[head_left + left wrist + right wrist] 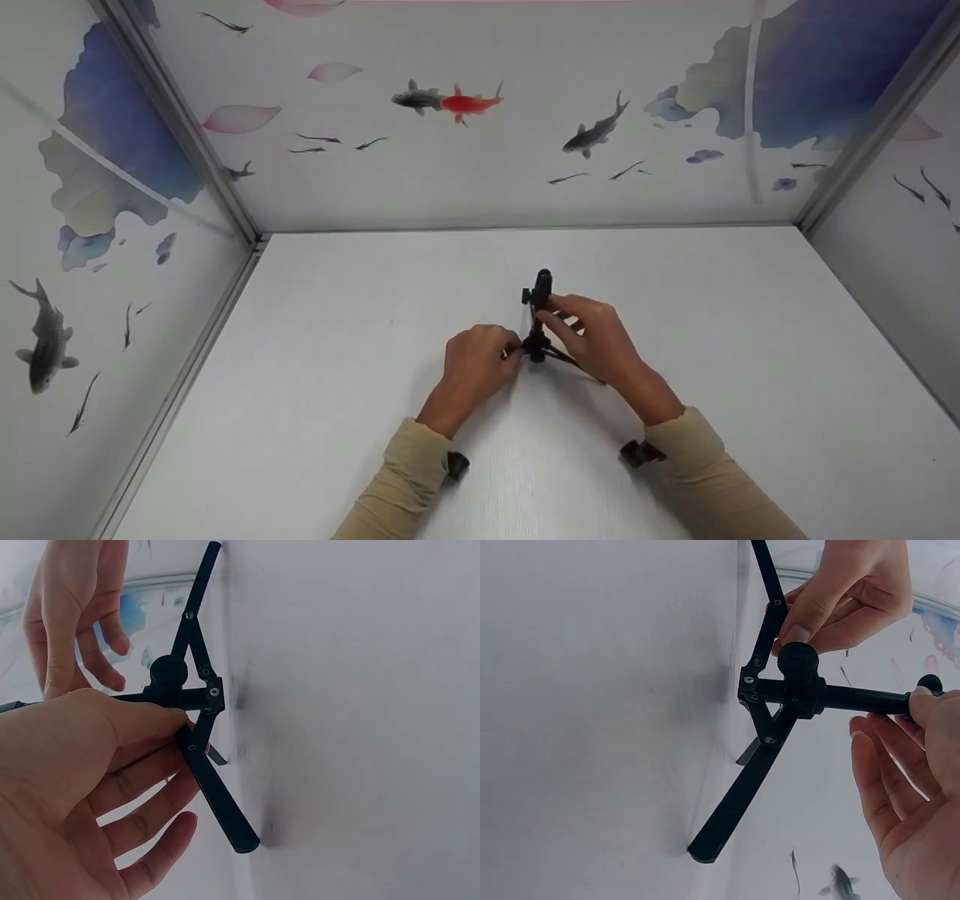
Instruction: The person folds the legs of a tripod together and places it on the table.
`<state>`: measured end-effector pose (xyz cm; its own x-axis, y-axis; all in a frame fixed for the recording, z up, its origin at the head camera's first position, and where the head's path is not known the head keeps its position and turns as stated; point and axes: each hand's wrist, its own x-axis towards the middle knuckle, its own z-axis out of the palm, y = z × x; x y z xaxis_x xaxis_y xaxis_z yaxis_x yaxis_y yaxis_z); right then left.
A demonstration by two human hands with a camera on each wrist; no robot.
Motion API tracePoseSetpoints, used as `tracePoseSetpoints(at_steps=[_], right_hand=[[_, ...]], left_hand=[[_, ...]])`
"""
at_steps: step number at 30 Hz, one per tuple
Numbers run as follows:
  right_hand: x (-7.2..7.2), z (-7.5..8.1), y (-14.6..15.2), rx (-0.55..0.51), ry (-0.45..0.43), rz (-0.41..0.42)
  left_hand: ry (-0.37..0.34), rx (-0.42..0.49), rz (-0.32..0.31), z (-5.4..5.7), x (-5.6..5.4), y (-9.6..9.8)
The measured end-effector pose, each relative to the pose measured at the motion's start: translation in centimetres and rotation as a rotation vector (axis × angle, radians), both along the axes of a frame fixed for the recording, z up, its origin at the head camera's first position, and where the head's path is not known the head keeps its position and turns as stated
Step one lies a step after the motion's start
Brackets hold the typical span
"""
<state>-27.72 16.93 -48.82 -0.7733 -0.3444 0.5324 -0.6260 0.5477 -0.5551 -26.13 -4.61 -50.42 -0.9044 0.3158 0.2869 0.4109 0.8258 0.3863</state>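
Note:
A small black tripod stands on the white table in the head view, its legs spread and its centre column upright. My left hand pinches one leg close to the hub with thumb and forefinger; the other fingers hang loosely below in the left wrist view. Higher up, my right hand holds the column near its top between thumb and fingers. A round knob juts from the hub in the right wrist view. Both wrist views show the leg ends near the table surface.
The white table is bounded by printed panels with fish and petals, a back wall and side walls. Metal frame strips run along the left edge. Dark wrist cameras sit at both sleeve cuffs.

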Motion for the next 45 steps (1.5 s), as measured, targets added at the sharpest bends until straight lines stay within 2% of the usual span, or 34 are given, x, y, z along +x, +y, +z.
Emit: tracePoseSetpoints(at_steps=[5, 13, 19, 29, 37, 45], right_hand=[[0.04, 0.03, -0.02, 0.0, 0.0, -0.003], [0.02, -0.07, -0.03, -0.001, 0.007, -0.007], [0.11, 0.14, -0.15, -0.007, -0.007, 0.004], [0.08, 0.1, -0.15, -0.003, -0.015, -0.006], [0.01, -0.06, -0.13, 0.016, 0.03, -0.006], [0.09, 0.07, -0.14, 0.017, 0.025, 0.0]], left_hand=[[-0.025, 0.02, -0.003, 0.1, 0.04, -0.09], [-0.117, 0.06, -0.001, 0.11, -0.1, -0.13], [-0.14, 0.067, 0.008, 0.2, -0.07, 0.33], [-0.096, 0.061, -0.008, 0.28, -0.09, 0.61], [-0.034, 0.052, 0.0, 0.1, -0.13, 0.75], [-0.035, 0.053, 0.011, 0.03, -0.06, 0.76]])
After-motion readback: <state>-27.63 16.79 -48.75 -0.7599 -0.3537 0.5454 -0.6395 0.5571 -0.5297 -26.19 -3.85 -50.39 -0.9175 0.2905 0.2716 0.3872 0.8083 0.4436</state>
